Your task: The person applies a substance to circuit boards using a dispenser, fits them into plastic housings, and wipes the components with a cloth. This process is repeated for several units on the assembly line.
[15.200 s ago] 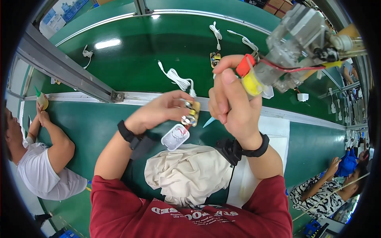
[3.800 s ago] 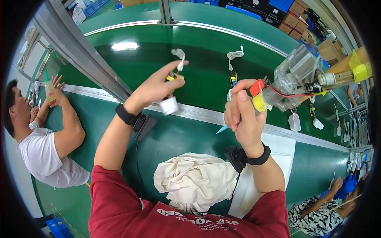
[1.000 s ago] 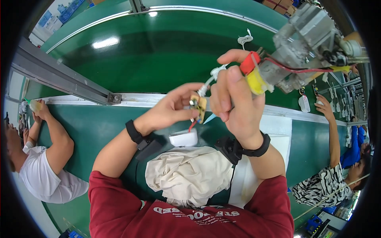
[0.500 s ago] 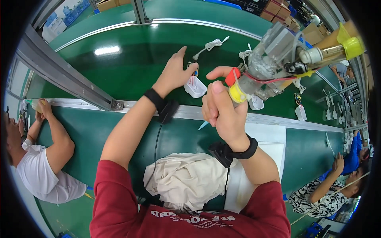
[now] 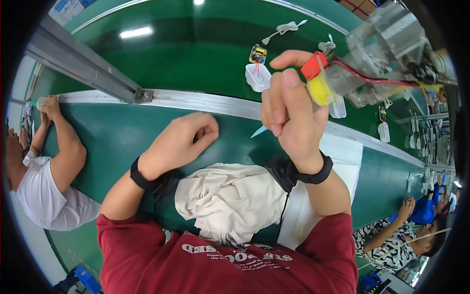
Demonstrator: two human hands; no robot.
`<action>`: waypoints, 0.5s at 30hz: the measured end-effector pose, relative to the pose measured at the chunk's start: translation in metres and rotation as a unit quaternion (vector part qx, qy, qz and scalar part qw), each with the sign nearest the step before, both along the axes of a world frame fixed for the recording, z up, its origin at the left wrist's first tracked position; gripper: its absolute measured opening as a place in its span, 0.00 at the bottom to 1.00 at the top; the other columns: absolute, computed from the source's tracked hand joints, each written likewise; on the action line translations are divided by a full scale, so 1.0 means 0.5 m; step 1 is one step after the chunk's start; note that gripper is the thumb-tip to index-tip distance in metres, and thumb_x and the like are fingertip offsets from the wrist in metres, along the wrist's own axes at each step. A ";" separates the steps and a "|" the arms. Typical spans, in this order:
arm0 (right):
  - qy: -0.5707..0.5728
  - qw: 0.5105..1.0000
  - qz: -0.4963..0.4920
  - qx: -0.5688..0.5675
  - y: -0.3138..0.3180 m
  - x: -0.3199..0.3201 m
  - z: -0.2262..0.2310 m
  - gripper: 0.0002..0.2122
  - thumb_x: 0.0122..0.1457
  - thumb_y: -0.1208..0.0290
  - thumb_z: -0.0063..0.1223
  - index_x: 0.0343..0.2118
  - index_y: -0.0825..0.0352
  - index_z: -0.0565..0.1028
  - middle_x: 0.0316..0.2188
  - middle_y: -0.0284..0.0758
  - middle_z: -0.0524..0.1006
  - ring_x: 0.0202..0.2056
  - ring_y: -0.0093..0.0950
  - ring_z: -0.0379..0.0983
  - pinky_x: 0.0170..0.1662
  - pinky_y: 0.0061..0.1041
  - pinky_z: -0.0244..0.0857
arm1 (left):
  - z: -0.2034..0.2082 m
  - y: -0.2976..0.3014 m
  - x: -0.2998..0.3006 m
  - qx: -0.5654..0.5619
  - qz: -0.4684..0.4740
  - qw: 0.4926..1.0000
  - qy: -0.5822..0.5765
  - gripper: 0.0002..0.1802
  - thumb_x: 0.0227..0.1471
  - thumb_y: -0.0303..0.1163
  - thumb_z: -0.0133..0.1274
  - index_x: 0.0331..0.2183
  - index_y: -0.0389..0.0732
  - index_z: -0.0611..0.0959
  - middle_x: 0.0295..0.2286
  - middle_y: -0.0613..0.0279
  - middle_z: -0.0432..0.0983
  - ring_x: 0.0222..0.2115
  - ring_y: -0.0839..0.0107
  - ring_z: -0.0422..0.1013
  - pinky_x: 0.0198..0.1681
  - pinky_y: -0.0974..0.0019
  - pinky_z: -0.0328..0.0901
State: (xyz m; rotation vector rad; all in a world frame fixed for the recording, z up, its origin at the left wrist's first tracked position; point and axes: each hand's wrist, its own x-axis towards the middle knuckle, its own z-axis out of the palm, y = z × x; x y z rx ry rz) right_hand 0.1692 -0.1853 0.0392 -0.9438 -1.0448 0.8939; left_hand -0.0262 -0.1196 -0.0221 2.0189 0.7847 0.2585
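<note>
My right hand (image 5: 298, 112) grips a hand-held dispenser (image 5: 362, 63) with a clear, glue-smeared body, yellow tape and a red button block. Its pale blue pointed tip (image 5: 258, 131) shows below my fingers. My left hand (image 5: 181, 142) hovers over the near green bench, fingers curled in toward the thumb, nothing seen in them. Beyond the metal rail, on the green belt, lies a white plastic shell (image 5: 257, 78) joined by red wires to a small circuit board (image 5: 258, 54). A coiled white cable (image 5: 286, 29) lies past the board. Part of another white shell (image 5: 338, 109) shows behind the dispenser.
A metal rail (image 5: 196, 98) parts belt from bench, with an upright post (image 5: 93, 68) at left. Cream cloth (image 5: 232, 198) and a white sheet (image 5: 338, 157) lie before me. Co-workers sit at left (image 5: 54, 191) and right (image 5: 391, 240). More boards and shells (image 5: 384, 131) lie along the belt.
My left hand has drawn back from beside the shell and board to the near bench, its fingers curling. The right hand still holds the dispenser. The view has shifted, so things sit elsewhere in it.
</note>
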 end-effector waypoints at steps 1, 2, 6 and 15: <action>-0.004 1.000 0.003 0.005 0.002 -0.002 0.000 0.11 0.65 0.66 0.38 0.42 0.69 0.63 0.11 0.26 0.58 0.09 0.15 0.50 0.12 0.17 0.45 | -0.003 -0.008 -0.016 0.053 -0.030 0.998 0.005 0.06 0.49 0.27 0.55 0.31 0.37 0.76 0.26 0.60 0.72 0.26 0.63 0.70 0.30 0.63 0.63; -0.007 1.000 0.004 0.008 0.002 -0.004 -0.003 0.11 0.65 0.66 0.37 0.42 0.69 0.63 0.11 0.27 0.58 0.09 0.15 0.49 0.12 0.17 0.45 | -0.006 -0.017 -0.032 0.104 -0.061 0.993 0.010 0.06 0.48 0.27 0.55 0.29 0.37 0.76 0.24 0.60 0.71 0.24 0.63 0.69 0.27 0.62 0.63; -0.012 1.000 0.012 0.011 0.002 -0.013 -0.008 0.11 0.65 0.65 0.37 0.43 0.69 0.63 0.11 0.27 0.58 0.09 0.15 0.49 0.12 0.17 0.45 | 0.030 -0.037 -0.091 0.085 -0.124 0.984 0.095 0.06 0.46 0.27 0.56 0.27 0.38 0.74 0.22 0.56 0.69 0.24 0.58 0.68 0.27 0.62 0.63; -0.018 0.999 0.051 -0.006 -0.014 -0.047 0.003 0.12 0.65 0.64 0.38 0.43 0.69 0.62 0.11 0.27 0.58 0.09 0.15 0.50 0.12 0.17 0.45 | -0.017 -0.025 -0.131 -0.333 -0.065 0.940 -0.025 0.07 0.57 0.30 0.50 0.32 0.36 0.74 0.24 0.68 0.71 0.26 0.77 0.69 0.28 0.71 0.63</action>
